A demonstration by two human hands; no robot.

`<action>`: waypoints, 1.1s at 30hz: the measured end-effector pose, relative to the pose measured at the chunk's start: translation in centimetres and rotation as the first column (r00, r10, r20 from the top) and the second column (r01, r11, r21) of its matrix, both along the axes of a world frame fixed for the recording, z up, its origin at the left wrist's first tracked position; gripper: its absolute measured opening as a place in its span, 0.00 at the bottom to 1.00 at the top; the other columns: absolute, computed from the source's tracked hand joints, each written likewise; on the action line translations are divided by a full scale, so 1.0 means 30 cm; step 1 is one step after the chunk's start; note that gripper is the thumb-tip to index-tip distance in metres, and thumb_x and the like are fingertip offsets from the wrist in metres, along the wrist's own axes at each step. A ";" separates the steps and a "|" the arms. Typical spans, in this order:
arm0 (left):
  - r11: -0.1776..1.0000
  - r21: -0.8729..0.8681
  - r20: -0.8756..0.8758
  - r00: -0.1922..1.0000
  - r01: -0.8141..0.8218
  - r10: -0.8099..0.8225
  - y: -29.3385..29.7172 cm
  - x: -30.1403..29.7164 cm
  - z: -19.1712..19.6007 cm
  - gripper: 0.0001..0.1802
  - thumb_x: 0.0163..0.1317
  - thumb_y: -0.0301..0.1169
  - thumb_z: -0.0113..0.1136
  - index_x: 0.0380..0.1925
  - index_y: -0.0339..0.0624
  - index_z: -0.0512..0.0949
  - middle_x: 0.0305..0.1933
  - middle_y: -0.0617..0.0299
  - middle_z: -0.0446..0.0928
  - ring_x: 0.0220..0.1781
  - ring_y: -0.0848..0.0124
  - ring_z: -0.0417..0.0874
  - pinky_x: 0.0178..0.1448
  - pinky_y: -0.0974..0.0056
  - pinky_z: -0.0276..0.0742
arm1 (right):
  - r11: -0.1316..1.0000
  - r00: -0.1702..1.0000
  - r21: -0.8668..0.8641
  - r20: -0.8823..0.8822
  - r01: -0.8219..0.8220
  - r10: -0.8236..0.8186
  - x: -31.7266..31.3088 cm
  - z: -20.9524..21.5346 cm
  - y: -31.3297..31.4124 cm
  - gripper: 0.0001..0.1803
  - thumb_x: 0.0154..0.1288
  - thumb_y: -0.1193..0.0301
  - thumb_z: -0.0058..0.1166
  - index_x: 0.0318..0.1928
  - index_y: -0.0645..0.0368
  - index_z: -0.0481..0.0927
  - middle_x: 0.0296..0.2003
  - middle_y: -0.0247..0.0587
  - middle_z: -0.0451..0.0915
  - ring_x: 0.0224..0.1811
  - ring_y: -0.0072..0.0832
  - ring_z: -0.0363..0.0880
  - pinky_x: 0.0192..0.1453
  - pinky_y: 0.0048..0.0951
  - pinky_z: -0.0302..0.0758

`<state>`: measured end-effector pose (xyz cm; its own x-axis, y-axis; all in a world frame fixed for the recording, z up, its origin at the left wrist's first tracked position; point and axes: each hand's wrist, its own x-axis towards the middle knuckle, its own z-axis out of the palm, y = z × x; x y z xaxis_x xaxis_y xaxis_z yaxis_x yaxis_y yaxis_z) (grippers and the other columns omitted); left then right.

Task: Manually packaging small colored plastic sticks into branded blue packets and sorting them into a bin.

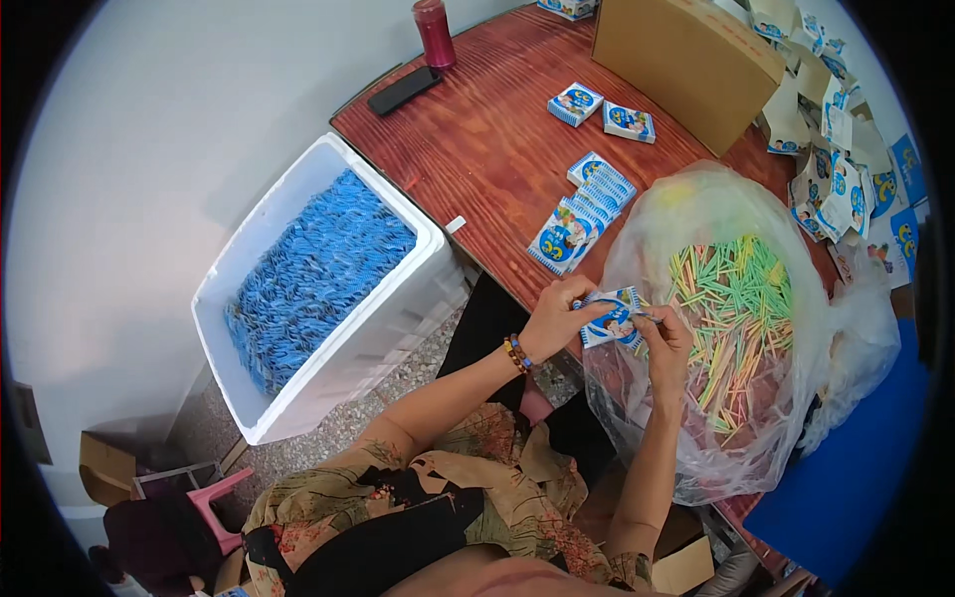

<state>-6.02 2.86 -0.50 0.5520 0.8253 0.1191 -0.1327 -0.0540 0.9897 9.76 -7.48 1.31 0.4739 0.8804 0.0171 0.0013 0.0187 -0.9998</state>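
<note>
A small blue-and-white packet (610, 318) is held between my two hands at the table's near edge. My left hand (553, 320), with a beaded bracelet at the wrist, grips its left side, thumb lying over the front. At the packet's right edge the fingers of my right hand (668, 343) are pinched together; whether a thin stick is also between them is too small to tell. Just beyond lies an overlapping row of similar packets (587, 219). Right beside my right hand, a clear plastic bag (652, 234) spreads open around many thin green, yellow and pink sticks (736, 308).
A white foam box (431, 244) full of small blue pieces (318, 269) stands left of the red wooden table (497, 109). Farther back are two small boxes (575, 103), a cardboard carton (686, 65), a phone (404, 92) and a red bottle (434, 35). Opened cartons (831, 189) pile up at right.
</note>
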 end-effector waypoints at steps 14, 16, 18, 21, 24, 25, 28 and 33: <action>0.952 -0.305 0.108 0.993 -0.005 0.040 -0.011 0.022 -0.005 0.07 0.61 0.24 0.61 0.36 0.30 0.80 0.33 0.64 0.81 0.32 0.82 0.80 0.36 0.75 0.76 | 0.997 0.992 0.070 -0.130 0.016 -0.007 -0.023 0.017 0.020 0.07 0.61 0.79 0.56 0.41 0.66 0.81 0.30 0.31 0.81 0.31 0.13 0.75 0.36 0.17 0.71; 0.945 -0.327 0.137 0.989 -0.003 0.051 -0.025 0.026 -0.005 0.07 0.62 0.24 0.60 0.37 0.30 0.80 0.34 0.63 0.81 0.32 0.81 0.80 0.36 0.75 0.76 | 0.999 0.993 0.050 -0.121 0.020 -0.013 -0.020 0.014 0.013 0.07 0.61 0.79 0.57 0.40 0.66 0.81 0.30 0.31 0.81 0.31 0.12 0.75 0.36 0.17 0.71; 0.936 -0.351 0.164 0.984 -0.002 0.064 -0.039 0.023 -0.009 0.08 0.62 0.24 0.60 0.38 0.29 0.80 0.34 0.62 0.81 0.32 0.81 0.80 0.36 0.75 0.77 | 0.999 0.993 0.029 -0.114 0.023 -0.019 -0.020 0.004 0.005 0.06 0.61 0.78 0.57 0.40 0.65 0.82 0.30 0.30 0.81 0.32 0.12 0.75 0.37 0.17 0.71; 0.921 -0.390 0.189 0.978 -0.007 0.088 -0.044 0.019 -0.006 0.08 0.62 0.24 0.60 0.38 0.28 0.80 0.34 0.61 0.82 0.32 0.80 0.81 0.36 0.75 0.77 | 0.999 0.995 0.028 -0.102 0.020 -0.017 -0.022 -0.016 0.004 0.06 0.61 0.78 0.57 0.39 0.65 0.82 0.30 0.30 0.81 0.32 0.12 0.75 0.38 0.17 0.71; 0.906 -0.423 0.196 0.976 -0.006 0.098 -0.044 0.015 -0.001 0.08 0.62 0.24 0.60 0.38 0.28 0.80 0.34 0.61 0.82 0.32 0.80 0.81 0.36 0.74 0.77 | 1.000 0.996 0.019 -0.091 0.001 0.001 -0.024 -0.018 0.008 0.06 0.61 0.78 0.57 0.39 0.65 0.82 0.30 0.29 0.81 0.33 0.11 0.74 0.38 0.17 0.71; 0.922 -0.386 0.182 0.979 -0.012 0.089 -0.040 0.014 -0.013 0.08 0.62 0.24 0.60 0.38 0.28 0.80 0.34 0.61 0.82 0.32 0.80 0.81 0.36 0.74 0.77 | 0.999 0.992 0.046 -0.127 -0.007 0.013 -0.026 -0.013 0.011 0.07 0.61 0.78 0.57 0.40 0.65 0.82 0.30 0.29 0.80 0.32 0.11 0.73 0.38 0.17 0.71; 0.933 -0.360 0.183 0.978 -0.024 0.096 -0.039 0.016 -0.019 0.08 0.63 0.24 0.59 0.38 0.29 0.80 0.34 0.61 0.82 0.31 0.80 0.81 0.36 0.74 0.78 | 0.999 0.992 0.051 -0.129 -0.001 0.007 -0.032 -0.014 0.012 0.07 0.62 0.78 0.57 0.40 0.65 0.81 0.30 0.28 0.80 0.31 0.11 0.72 0.37 0.17 0.70; 0.905 -0.425 0.252 0.956 -0.030 0.150 -0.047 0.035 -0.013 0.08 0.63 0.25 0.59 0.38 0.29 0.80 0.34 0.62 0.82 0.32 0.80 0.80 0.36 0.74 0.77 | 0.994 0.985 0.045 -0.145 0.095 -0.088 -0.048 -0.025 0.012 0.05 0.60 0.76 0.59 0.28 0.64 0.78 0.23 0.25 0.72 0.26 0.10 0.65 0.29 0.17 0.63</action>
